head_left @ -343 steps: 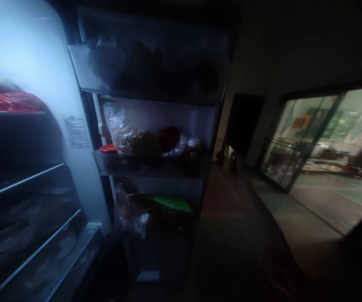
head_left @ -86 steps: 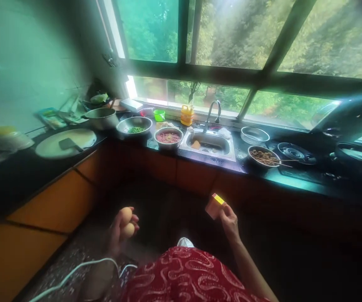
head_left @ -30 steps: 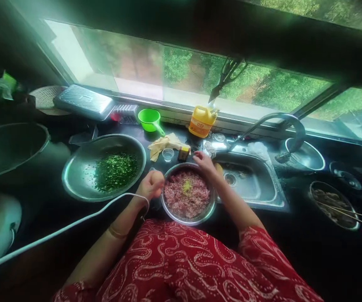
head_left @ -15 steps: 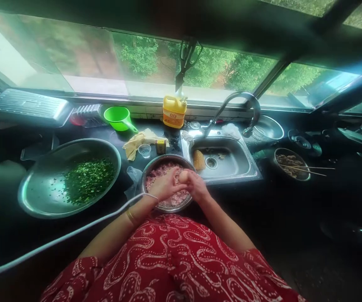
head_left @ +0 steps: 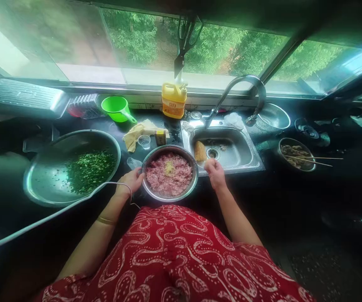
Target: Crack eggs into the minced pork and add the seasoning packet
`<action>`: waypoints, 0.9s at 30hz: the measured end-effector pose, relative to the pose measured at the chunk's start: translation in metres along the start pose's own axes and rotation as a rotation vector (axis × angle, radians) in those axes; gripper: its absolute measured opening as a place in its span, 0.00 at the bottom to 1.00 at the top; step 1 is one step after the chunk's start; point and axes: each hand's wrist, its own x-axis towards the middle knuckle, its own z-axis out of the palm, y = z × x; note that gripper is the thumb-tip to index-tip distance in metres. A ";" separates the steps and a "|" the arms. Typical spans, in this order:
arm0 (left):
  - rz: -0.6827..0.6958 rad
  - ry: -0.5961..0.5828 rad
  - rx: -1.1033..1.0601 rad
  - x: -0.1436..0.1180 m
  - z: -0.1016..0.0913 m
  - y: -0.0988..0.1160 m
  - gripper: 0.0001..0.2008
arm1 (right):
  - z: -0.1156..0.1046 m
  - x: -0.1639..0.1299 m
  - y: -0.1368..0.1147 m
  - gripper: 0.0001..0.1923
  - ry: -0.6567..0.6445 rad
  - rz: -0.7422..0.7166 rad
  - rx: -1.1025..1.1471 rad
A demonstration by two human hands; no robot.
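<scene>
A metal bowl of pinkish minced meat stands at the counter's front, just before my body. A small heap of pale yellow bits lies on the middle of the meat. My left hand grips the bowl's left rim, with its fingertips at the edge. Over the sink's near left corner, to the right of the bowl, my right hand is closed. Something pale may show at its fingertips, but I cannot make out what. A white cord runs across my left wrist.
Left stands a wide metal basin with chopped greens. A sink with a faucet and tan sponge-like block lies right. Behind are a green dipper, yellow jug and small box. Sticks cross another bowl.
My hands have parted from above the bowl, where they met around a pale round thing. The left went to the rim, the right toward the sink. The yellow heap now shows on the meat.
</scene>
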 end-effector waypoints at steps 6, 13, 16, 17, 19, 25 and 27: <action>0.003 -0.026 0.039 0.005 0.008 0.001 0.27 | -0.003 0.000 -0.002 0.30 0.040 -0.264 -0.233; 0.003 -0.037 0.093 0.007 0.010 0.002 0.27 | -0.005 0.008 0.021 0.27 -0.140 -0.395 -0.477; 0.001 -0.034 0.103 0.007 0.011 0.003 0.27 | -0.007 0.012 0.028 0.26 -0.264 -0.328 -0.509; 0.001 -0.036 0.105 0.006 0.010 0.004 0.27 | -0.007 0.013 0.028 0.26 -0.259 -0.324 -0.501; 0.004 -0.044 0.112 0.006 0.006 0.005 0.28 | -0.007 0.015 0.025 0.28 -0.235 -0.335 -0.473; -0.002 0.003 0.180 0.004 -0.011 0.009 0.25 | 0.000 0.017 0.015 0.26 -0.291 -0.387 -0.534; 0.002 0.034 0.195 0.002 -0.016 0.013 0.25 | 0.003 0.017 0.012 0.24 -0.341 -0.389 -0.597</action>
